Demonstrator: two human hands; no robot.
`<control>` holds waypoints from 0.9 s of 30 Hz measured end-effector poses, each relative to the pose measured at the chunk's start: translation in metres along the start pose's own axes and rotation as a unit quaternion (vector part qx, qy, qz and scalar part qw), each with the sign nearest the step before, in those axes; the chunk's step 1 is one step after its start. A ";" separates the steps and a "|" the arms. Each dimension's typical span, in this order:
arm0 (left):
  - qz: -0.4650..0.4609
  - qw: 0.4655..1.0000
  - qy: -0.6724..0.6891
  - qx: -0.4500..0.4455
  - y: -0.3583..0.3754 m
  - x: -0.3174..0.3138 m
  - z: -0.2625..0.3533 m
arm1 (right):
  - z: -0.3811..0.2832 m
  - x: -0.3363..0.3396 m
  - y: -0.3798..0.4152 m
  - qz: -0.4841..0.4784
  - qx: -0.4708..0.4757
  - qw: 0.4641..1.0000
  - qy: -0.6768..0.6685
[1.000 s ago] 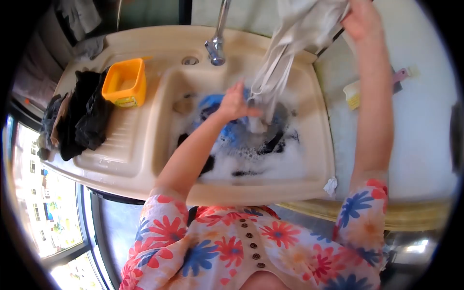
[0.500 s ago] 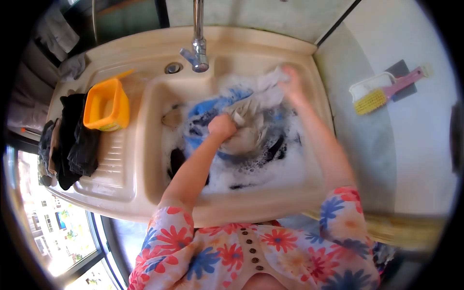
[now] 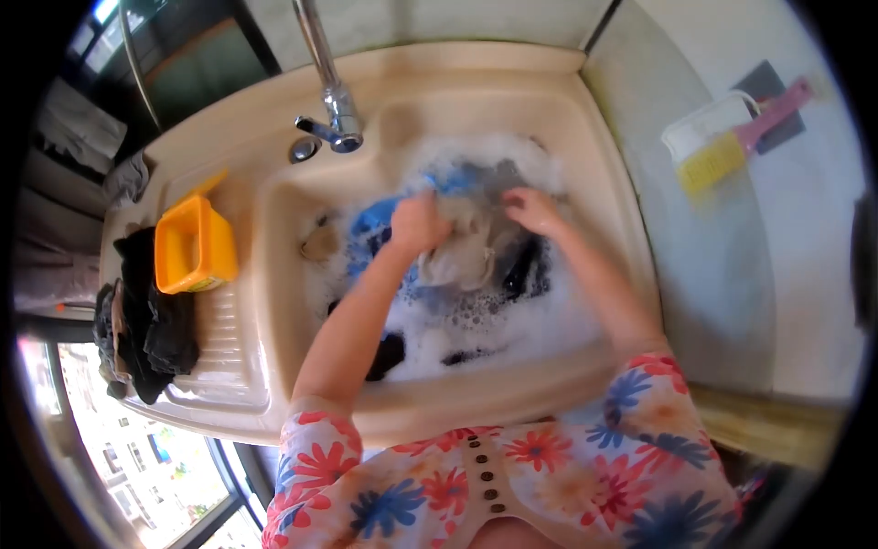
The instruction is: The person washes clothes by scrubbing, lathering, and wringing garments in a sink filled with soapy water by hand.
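My left hand is closed on a beige garment, which lies bunched and wet in the soapy water. My right hand is just right of that garment, its fingers half curled and apart, with no cloth visible between them. A greyish stretch of cloth spreads beyond the fingertips. Around the hands, a blue cloth and dark pieces of clothing are partly under the suds. Foam hides much of what lies in the sink basin.
On the ribbed drainboard stand a yellow-orange container and a pile of dark clothes. A chrome faucet rises behind the basin. A yellow-bristled brush with a pink handle hangs on the right wall.
My right hand has come down and inward from the basin's far right, and the cloth it held up has dropped into the suds. My left hand keeps its hold. The view has tilted slightly.
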State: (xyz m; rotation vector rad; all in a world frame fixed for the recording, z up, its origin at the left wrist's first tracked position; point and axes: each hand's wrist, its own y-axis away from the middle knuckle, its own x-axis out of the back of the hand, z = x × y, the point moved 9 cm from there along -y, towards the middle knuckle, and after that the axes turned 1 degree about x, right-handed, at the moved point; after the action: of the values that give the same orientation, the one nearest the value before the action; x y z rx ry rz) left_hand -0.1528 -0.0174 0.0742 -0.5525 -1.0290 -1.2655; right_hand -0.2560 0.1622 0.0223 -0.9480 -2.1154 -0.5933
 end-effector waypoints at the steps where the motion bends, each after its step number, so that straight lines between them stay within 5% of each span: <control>1: 0.036 0.997 0.055 -0.028 -0.001 0.036 0.023 | 0.005 0.011 0.013 0.002 -0.022 0.999 -0.048; 6: 0.218 0.921 0.281 -0.159 0.028 0.181 0.116 | 0.007 0.041 0.070 -0.030 -0.107 0.964 -0.241; 9: 0.168 0.855 0.438 -0.223 0.028 0.204 0.140 | 0.006 0.045 0.092 -0.027 -0.128 0.947 -0.295; 10: 0.202 0.869 0.393 -0.222 0.026 0.204 0.138 | 0.006 0.042 0.096 -0.029 -0.126 0.944 -0.304; 12: 0.268 0.889 0.300 -0.219 0.017 0.185 0.127 | 0.005 0.035 0.101 -0.040 -0.136 0.944 -0.299; 15: 0.237 0.953 0.109 -0.152 0.001 0.098 0.099 | 0.005 0.020 0.105 -0.069 -0.165 0.947 -0.266; 17: 0.101 0.992 0.029 -0.067 -0.034 0.005 0.044 | 0.018 0.001 0.103 -0.098 -0.174 0.948 -0.248; 20: 0.109 0.988 0.008 -0.107 -0.026 -0.019 0.028 | 0.020 0.005 0.099 -0.064 -0.162 0.946 -0.273; 24: 0.149 0.966 0.097 -0.186 0.002 0.072 0.087 | -0.020 0.052 0.076 0.035 0.002 0.972 -0.233; 27: 0.177 0.934 0.172 -0.257 0.038 0.150 0.141 | -0.127 0.122 0.074 0.097 0.157 0.960 -0.209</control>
State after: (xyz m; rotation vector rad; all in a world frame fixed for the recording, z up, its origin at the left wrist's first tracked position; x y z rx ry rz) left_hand -0.1661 0.0322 0.2773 -0.8369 -0.2764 -1.2455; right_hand -0.2001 0.1797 0.2041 -1.1500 -2.3496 0.0554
